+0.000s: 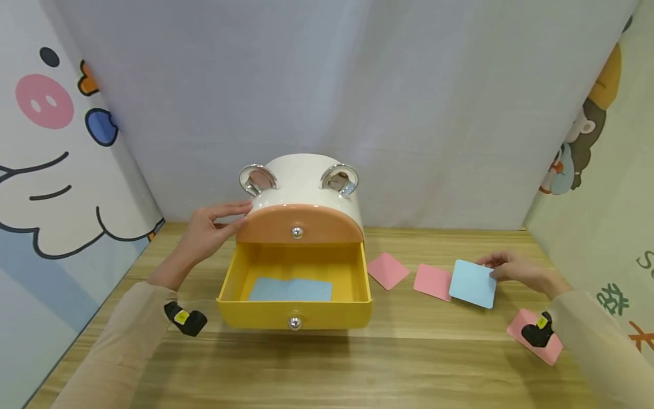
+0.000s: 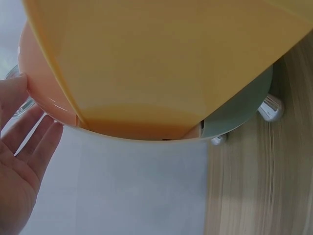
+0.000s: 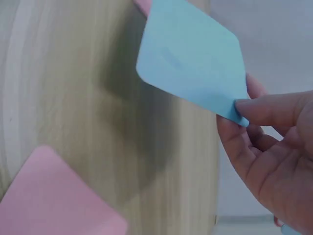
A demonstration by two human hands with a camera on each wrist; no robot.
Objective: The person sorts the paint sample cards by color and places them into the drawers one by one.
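Observation:
A white cabinet [image 1: 306, 176] with chrome ears and an orange upper drawer [image 1: 271, 225] stands on the table. Its yellow lower drawer [image 1: 327, 315] is pulled out, with blue paper [image 1: 291, 290] lying inside. The left hand [image 1: 204, 233] rests its fingertips on the cabinet's upper left side; in the left wrist view the left hand [image 2: 24, 156] touches the edge by the orange front. The right hand [image 1: 516, 270] pinches a blue square paper [image 1: 473, 284] by its edge; the right wrist view shows the blue paper [image 3: 195, 58] raised above the table, thumb on one corner.
Pink papers lie right of the cabinet: a creased one [image 1: 387, 271], another [image 1: 431, 281] partly behind the blue square, and one [image 1: 554, 349] under the right wrist's camera. A pale curtain [image 1: 434, 113] hangs behind the wooden table [image 1: 409, 369]; printed panels stand at both sides.

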